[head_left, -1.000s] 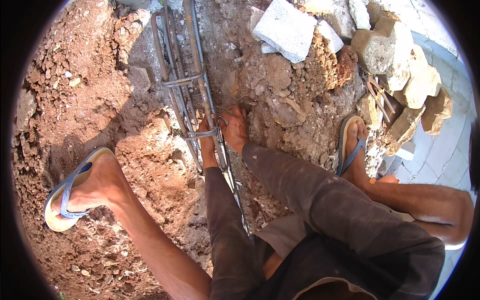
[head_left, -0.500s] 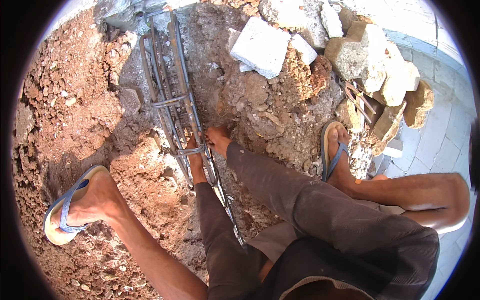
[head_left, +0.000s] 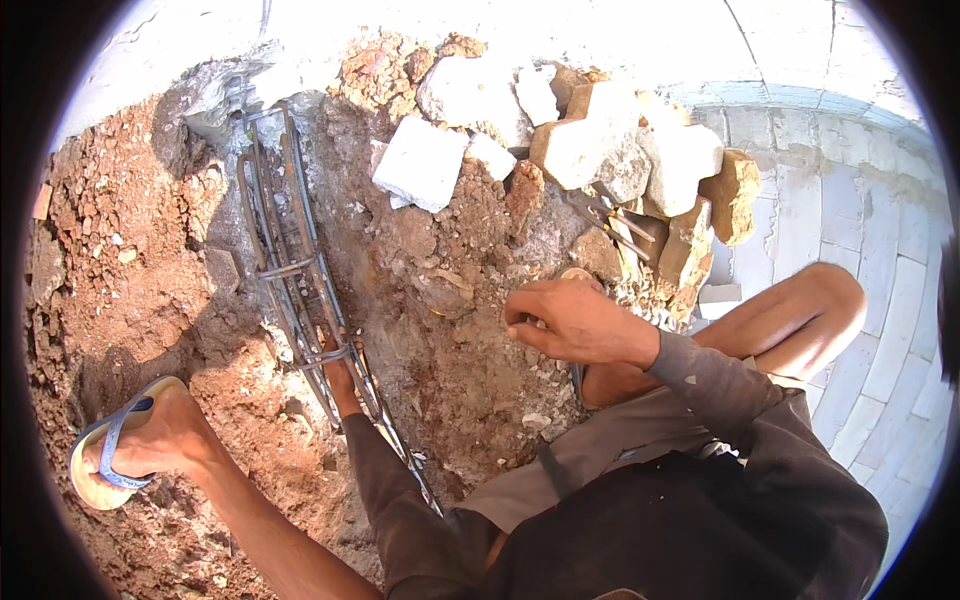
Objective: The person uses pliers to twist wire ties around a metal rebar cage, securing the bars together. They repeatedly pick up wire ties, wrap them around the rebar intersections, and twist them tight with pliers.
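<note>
A long rebar cage [head_left: 300,270] is lying in the red-earth trench [head_left: 130,260], looking stiff and heavy, best gripped at a tie ring. The left hand [head_left: 340,378] is clamping fingers round its bars; the right hand [head_left: 570,322] is hovering, fingers curled together.

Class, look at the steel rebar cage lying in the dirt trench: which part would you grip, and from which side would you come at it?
Grip the rebar cage at a stirrup tie crossing its long bars, where the left hand already holds it. Come from above: the cage lies in a trench with red soil on one side and rubble on the other, so only its top is open. The right hand is clear of it.
</note>
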`<act>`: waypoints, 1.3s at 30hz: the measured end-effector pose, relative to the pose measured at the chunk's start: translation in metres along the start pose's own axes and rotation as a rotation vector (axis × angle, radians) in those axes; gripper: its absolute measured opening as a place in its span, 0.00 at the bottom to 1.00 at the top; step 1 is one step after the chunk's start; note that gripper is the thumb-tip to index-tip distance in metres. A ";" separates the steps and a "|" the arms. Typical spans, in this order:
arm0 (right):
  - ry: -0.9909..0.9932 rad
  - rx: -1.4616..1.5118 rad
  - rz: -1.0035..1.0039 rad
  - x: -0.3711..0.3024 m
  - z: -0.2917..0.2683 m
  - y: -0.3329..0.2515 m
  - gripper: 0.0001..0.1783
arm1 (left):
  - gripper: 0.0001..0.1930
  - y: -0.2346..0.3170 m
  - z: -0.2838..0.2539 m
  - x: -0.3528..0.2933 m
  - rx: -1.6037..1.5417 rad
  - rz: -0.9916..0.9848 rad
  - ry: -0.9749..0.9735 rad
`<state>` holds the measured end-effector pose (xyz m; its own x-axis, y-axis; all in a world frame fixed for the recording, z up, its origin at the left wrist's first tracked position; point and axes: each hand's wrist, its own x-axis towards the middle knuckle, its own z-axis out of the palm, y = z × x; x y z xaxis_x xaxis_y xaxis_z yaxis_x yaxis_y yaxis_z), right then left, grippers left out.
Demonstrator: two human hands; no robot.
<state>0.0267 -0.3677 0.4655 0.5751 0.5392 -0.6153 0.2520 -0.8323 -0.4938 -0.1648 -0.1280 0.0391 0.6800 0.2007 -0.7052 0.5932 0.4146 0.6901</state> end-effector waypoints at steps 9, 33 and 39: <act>-0.048 -0.884 0.539 -0.068 -0.042 0.201 0.30 | 0.26 -0.005 -0.004 -0.008 -0.041 0.006 0.045; -0.505 1.040 0.603 -0.011 0.070 -0.036 0.09 | 0.29 -0.017 -0.015 -0.008 0.055 -0.034 0.033; -0.483 0.758 0.761 0.084 0.164 -0.027 0.15 | 0.29 -0.018 -0.012 -0.005 0.065 -0.044 0.028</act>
<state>-0.0596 -0.2783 0.3262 -0.0183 0.0648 -0.9977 -0.6495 -0.7594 -0.0374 -0.1841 -0.1256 0.0277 0.6409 0.2091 -0.7386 0.6493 0.3655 0.6669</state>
